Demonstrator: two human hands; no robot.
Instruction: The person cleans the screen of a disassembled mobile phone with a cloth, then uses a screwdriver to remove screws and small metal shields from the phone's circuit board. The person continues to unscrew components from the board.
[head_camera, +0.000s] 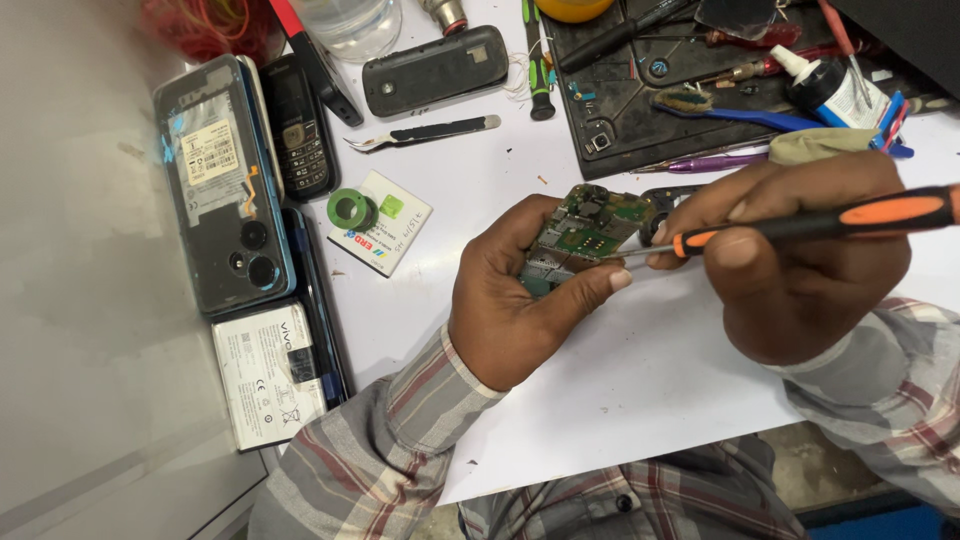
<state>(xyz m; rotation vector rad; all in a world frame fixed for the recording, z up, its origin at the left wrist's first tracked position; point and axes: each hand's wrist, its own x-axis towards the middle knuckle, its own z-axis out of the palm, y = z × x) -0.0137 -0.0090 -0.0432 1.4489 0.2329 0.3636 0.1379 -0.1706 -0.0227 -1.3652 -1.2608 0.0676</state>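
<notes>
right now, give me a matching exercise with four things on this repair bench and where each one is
Things:
1. circuit board
2. screwdriver
3. green tape roll
4. toothbrush

Places:
A. on the dark work mat at the top right
B. held in the left hand
C. on the white table beside a small white battery pack
D. gripped in the right hand, tip at the board

Pairs: 1-B, 2-D, 3-C, 4-A
</notes>
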